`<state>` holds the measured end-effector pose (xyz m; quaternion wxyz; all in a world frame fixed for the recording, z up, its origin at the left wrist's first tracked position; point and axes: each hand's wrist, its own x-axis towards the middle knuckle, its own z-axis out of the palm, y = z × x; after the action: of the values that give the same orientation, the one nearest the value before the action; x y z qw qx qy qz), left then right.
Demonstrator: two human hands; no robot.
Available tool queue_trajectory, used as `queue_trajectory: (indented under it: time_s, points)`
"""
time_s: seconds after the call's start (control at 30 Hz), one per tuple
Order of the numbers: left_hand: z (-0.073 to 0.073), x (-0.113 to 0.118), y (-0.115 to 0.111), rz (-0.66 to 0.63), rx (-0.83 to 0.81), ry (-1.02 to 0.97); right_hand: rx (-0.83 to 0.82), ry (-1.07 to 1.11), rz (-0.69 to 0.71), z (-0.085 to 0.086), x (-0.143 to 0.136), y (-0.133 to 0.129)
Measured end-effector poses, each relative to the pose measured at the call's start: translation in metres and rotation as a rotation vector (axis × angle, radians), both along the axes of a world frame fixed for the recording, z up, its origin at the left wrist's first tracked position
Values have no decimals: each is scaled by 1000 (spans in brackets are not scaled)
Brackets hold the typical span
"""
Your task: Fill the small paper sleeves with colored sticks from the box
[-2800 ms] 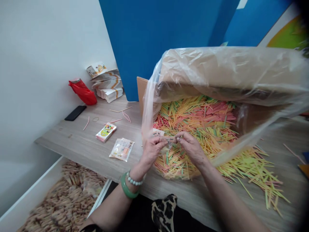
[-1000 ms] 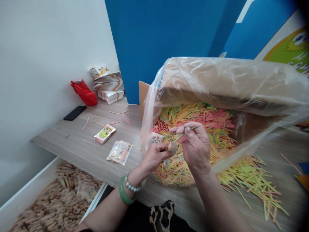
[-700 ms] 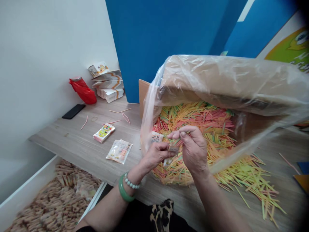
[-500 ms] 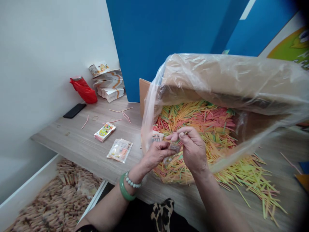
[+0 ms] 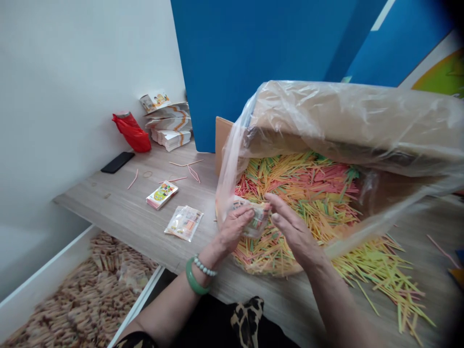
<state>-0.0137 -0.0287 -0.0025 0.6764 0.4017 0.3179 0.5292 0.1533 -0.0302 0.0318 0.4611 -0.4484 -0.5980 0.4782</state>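
My left hand [image 5: 235,226] pinches a small clear plastic packet [image 5: 259,218] with printing on it, thumb across its front. Coloured bits show inside or behind the film; I cannot tell which. My right hand [image 5: 293,229] is just right of the packet, fingers stretched out and apart, with nothing seen in it. Both hands are over a large box lined with a clear plastic bag [image 5: 235,140]. Inside lies a heap of thin yellow, pink, orange and green sticks [image 5: 308,181]. Another printed packet at the liner's left side is partly hidden behind my left hand.
Left on the table are flat clear packets [image 5: 184,222], a stack of printed cards [image 5: 162,194], a black phone [image 5: 118,162], a red bag [image 5: 132,133] and stacked paper [image 5: 170,128]. Loose sticks [image 5: 391,275] spill at right. A drawer of filled packets [image 5: 83,295] is lower left.
My right hand has gone from a closed pinch over the packet to open fingers beside it. The packet in my left hand now faces up more fully. The view has shifted slightly.
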Motion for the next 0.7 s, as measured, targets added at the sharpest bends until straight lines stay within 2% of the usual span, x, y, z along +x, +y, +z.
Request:
queue_trajectory:
  time_s: [0.17, 0.3, 0.4, 0.47, 0.53, 0.6, 0.63, 0.7]
  points:
    - [4, -7, -3, -36, 21, 13, -80, 104, -20, -8, 0, -4]
    - [10, -7, -7, -50, 91, 75, 24, 49, -125, -15, -3, -9]
    - [16, -6, -15, -1, 178, 126, 50, -8, -69, -21, -8, -15]
    - [20, -11, -20, 79, 240, 189, 23, -4, -19, -25, -15, -19]
    - [21, -27, -27, 162, 252, 267, -8, -60, 83, -27, -23, -20]
    - [18, -53, -33, 253, 197, 365, -15, -186, 183, -28, -30, -18]
    - [15, -69, -35, 301, 152, 439, -8, -266, 187, -27, -32, -15]
    - [3, -103, -33, 446, 88, 641, 7, -468, 85, -25, -36, -4]
